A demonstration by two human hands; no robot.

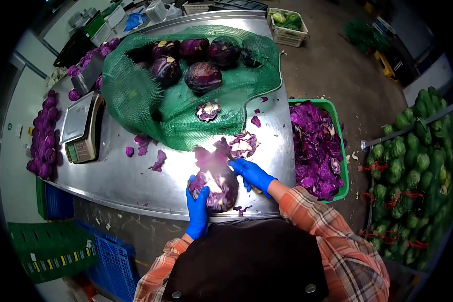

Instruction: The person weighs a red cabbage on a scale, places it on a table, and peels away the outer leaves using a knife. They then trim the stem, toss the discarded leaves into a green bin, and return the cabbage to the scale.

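Note:
A large purple cabbage (221, 189) sits near the front edge of the metal table, its pale cut base showing and a loose outer leaf (211, 160) standing off its far side. My left hand (198, 206), in a blue glove, grips its left side. At the cabbage's upper right is my right hand (254, 175), also gloved, with its fingers curled round a thin handle whose end shows below the palm; the rest of that tool is hidden. Trimmed leaves with a white core (243, 145) lie just beyond my right hand.
Several dark cabbages (203, 77) rest on green netting (181, 121) across the table (105, 186). A scale (80, 128) stands left, beside bagged cabbages (45, 136). A green crate of purple leaves (345, 171) adjoins the right edge. Bagged green vegetables (412, 171) are stacked far right.

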